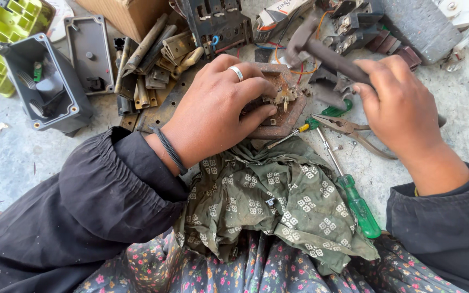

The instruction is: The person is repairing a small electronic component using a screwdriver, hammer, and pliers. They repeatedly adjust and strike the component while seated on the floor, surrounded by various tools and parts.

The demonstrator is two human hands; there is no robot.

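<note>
Where a green patterned cloth (pixel 278 201) covers the near edge, the grey, scuffed tabletop (pixel 462 103) carries a rusty brown block (pixel 283 116) just beyond; left hand (pixel 213 111) fingers clasp it, right hand (pixel 403 108) fingers grip a hammer (pixel 321 51) above it.

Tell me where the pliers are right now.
In the head view, the pliers lie on the table right of centre, just below the right hand holding the hammer, beside the green-handled screwdriver.

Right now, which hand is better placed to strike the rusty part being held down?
The right hand: it already grips the hammer, whose head hangs just above the rusty part. The left hand is pressed on that part, steadying it, so it is likely not free to strike.
</note>
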